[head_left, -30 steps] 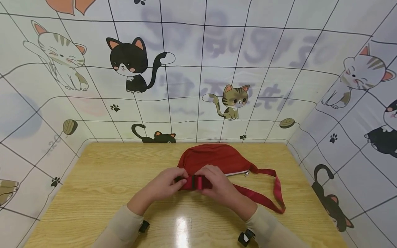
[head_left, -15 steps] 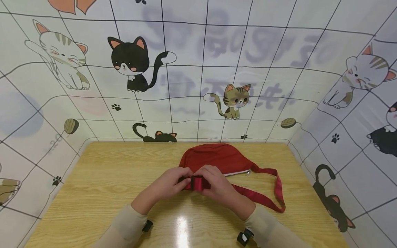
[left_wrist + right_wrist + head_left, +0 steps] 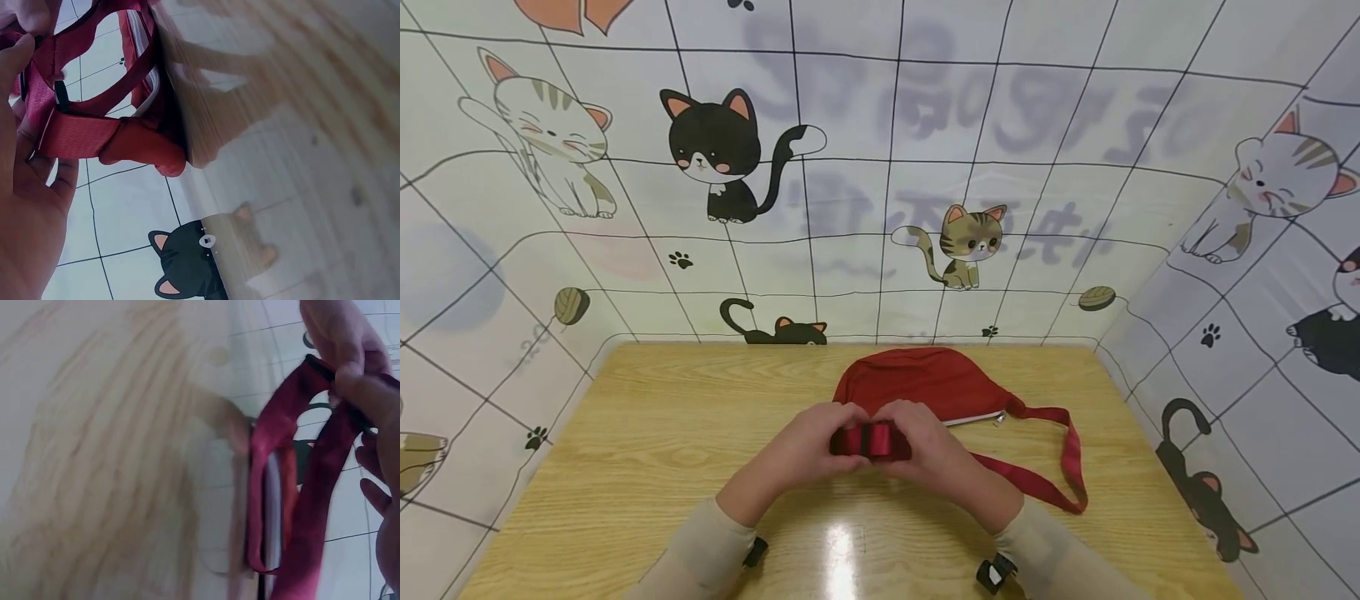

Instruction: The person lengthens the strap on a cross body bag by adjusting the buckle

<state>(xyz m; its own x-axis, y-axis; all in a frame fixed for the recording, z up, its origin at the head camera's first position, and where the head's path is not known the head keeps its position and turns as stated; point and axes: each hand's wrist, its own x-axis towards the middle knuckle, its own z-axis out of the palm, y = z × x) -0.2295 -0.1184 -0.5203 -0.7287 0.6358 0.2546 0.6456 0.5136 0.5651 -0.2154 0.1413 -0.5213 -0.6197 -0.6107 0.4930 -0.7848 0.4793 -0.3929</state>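
A red waist bag (image 3: pixel 917 379) lies at the back of the table, its white zip edge facing the front. Between the two hands a red strap (image 3: pixel 880 440) with a dark buckle piece (image 3: pixel 866 440) is held up in front of the bag. The left hand (image 3: pixel 808 446) pinches the strap and buckle from the left, thumb below and fingers above. From the right, the right hand (image 3: pixel 931 450) pinches them the same way, its fingertips close to the left ones. In the right wrist view the strap (image 3: pixel 319 487) hangs in a loop below the fingers.
The wooden table (image 3: pixel 685 408) shows a bright reflection near its front. A strap loop (image 3: pixel 1075 467) lies to the right of the bag. Behind and beside the table stands a wall covering (image 3: pixel 850 108) with a grid and printed cats.
The left hand's thumb has moved down, and more of the red strap shows between the hands. The bag has stayed in place.
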